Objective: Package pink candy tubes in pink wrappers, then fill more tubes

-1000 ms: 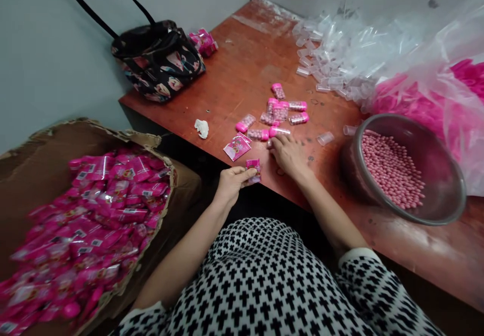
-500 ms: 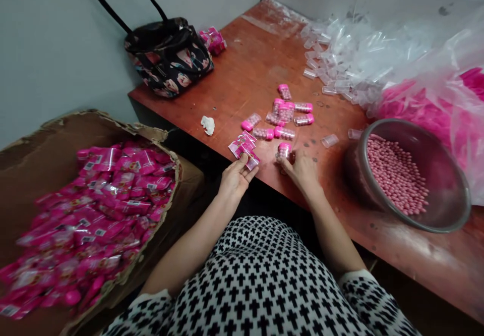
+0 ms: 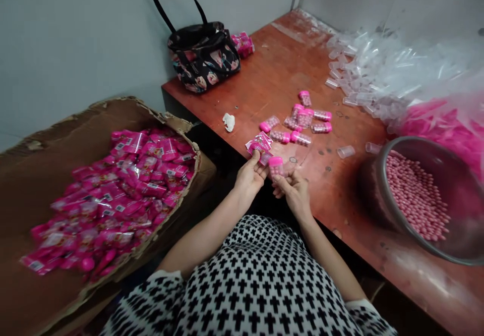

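The left hand (image 3: 249, 178) is holding a small pink printed packet (image 3: 265, 157) between thumb and fingers, just above the near edge of the worktop (image 3: 333, 184). The right hand (image 3: 296, 190) is pinching a pink-capped bottle (image 3: 276, 166), its cap pointing away from the body and pink beads showing through its clear wall. Bottle and packet are sitting side by side in the two grips; whether they are touching is hard to tell.

Just beyond the left fingertips, more flat packets (image 3: 258, 142) are lying in an overlapping stack. Behind them a loose cluster of filled bottles (image 3: 304, 119) is resting, mostly on their sides. A white scrap (image 3: 229, 122) is lying to the left, and an empty clear tube (image 3: 346, 152) is lying to the right, near a grey bowl (image 3: 463, 202) that is holding pink beads (image 3: 416, 197). Many more clear tubes (image 3: 393, 71) are heaping up along the wall. At the left, a torn cardboard box (image 3: 26, 184) is holding a pile of glossy pink packages (image 3: 124, 189). A floral handbag (image 3: 206, 61) is standing at the worktop's far left edge.
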Tool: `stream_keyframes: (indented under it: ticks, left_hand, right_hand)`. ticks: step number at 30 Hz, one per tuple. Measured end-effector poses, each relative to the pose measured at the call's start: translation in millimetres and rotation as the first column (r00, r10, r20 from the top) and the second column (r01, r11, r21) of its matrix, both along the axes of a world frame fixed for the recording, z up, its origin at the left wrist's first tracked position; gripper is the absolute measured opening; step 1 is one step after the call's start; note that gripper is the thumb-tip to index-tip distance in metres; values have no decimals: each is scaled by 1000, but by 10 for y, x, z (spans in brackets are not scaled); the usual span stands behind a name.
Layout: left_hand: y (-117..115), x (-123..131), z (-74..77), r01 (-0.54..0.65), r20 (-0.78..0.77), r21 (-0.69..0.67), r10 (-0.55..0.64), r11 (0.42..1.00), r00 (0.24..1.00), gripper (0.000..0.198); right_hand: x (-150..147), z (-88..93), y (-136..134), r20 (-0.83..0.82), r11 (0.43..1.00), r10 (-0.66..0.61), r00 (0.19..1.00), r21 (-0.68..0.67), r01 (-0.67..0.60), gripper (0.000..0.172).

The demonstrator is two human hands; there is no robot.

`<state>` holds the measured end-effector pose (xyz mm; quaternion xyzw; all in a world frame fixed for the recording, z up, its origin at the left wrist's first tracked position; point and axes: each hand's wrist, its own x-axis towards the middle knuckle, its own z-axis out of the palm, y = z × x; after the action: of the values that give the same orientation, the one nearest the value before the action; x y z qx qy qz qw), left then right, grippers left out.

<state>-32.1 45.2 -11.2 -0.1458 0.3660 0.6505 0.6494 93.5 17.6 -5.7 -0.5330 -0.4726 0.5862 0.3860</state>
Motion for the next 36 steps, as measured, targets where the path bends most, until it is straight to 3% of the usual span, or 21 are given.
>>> stream_keyframes:
  ticks: [9, 15, 20, 27, 33, 36]
  left_hand:
    - [1, 18, 7, 9, -7, 22, -9, 1000, 1000, 8]
    - [-4, 27, -28, 93, -187, 166, -62, 982, 980, 25]
    - [2, -4, 11, 240, -344, 268, -140, 933, 929, 39]
    - [24, -29, -30, 348, -389, 228, -243, 909, 889, 37]
    - [74, -136, 20, 478, -523, 208, -316, 853, 791, 33]
    - [89, -163, 43, 502, -547, 194, -332, 843, 769, 31]
  right_hand:
    - [-54, -70, 15, 0, 999, 8, 1000, 39, -8, 31]
    - [-44, -117, 57, -77, 999, 36, 996, 19, -35, 30]
    - [-59, -137, 73, -59, 997, -1, 998, 72, 5, 30]
    - [-66, -141, 80, -61, 993, -13, 998, 118, 20, 28]
    - [-41, -161, 160, -221, 998, 60, 973, 8, -60, 30]
    - [-52, -166, 163, -139, 997, 26, 990, 78, -15, 29]
